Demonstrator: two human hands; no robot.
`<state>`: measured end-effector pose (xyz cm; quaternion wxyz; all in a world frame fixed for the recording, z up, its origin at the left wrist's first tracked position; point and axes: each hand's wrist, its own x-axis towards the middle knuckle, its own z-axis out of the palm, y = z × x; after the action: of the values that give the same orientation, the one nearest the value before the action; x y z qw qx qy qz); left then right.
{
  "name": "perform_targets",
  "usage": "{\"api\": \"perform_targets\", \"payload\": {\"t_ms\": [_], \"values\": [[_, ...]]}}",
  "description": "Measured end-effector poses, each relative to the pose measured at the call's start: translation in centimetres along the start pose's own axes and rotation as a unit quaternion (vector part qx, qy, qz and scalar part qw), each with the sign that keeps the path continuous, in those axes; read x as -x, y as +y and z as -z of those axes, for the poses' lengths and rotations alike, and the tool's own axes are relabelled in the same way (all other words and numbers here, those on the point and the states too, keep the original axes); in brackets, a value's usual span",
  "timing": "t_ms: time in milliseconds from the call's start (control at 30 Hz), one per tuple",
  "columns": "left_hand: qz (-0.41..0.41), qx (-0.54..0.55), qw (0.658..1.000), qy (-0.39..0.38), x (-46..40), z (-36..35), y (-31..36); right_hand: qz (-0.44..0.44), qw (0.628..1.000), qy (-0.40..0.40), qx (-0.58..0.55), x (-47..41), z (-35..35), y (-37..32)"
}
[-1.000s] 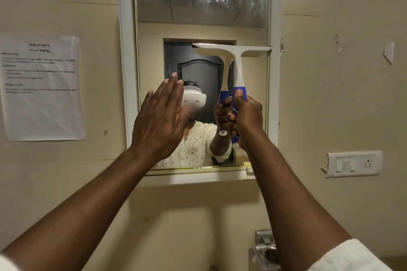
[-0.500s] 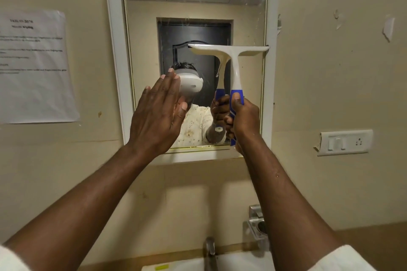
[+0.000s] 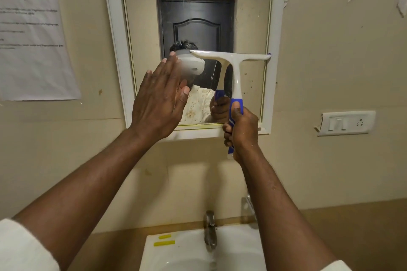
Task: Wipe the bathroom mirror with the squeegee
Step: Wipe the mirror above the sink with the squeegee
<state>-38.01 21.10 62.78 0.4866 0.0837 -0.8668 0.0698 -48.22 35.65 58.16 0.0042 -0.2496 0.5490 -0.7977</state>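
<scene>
Your right hand (image 3: 242, 130) is wrapped tight around the blue grip of the squeegee (image 3: 233, 66), thumb running up the back of the handle. Your left hand (image 3: 158, 99) is flat and open with the fingers straight and together, held up in front of the lower left part of the mirror (image 3: 248, 17); can't tell if the palm is actually on the glass or just in front of it.

The squeegee is upright, white T-shaped head on top, blade lying level across the right half of the mirror about halfway up. Its right tip reaches the frame (image 3: 112, 28) on that side, and its left tip ends just beside your left fingertips. The handle drops down past the bottom edge of the frame.

The glass above the blade has streaks and specks on it. A dark door shows in the reflection.

Out on the wall, there's a printed sheet (image 3: 33, 39) stuck up to the left of the mirror and a switch plate (image 3: 345, 123) to the right. Below you, a white sink (image 3: 240, 248) with a metal tap (image 3: 210, 233) at the back, and two yellow bits (image 3: 164, 240) on its left rim.
</scene>
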Motion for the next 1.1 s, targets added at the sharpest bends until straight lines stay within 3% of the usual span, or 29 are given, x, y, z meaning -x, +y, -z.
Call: {"api": "perform_targets", "payload": {"t_ms": [433,1100], "values": [[-0.005,0.009,1.000,-0.014,1.9,-0.8,0.9,-0.069,0.997,0.013,-0.010,5.0,2.4,5.8],[0.011,0.014,1.000,-0.021,4.9,-1.3,0.2,-0.151,0.988,0.028,0.010,8.4,3.3,7.0]]}}
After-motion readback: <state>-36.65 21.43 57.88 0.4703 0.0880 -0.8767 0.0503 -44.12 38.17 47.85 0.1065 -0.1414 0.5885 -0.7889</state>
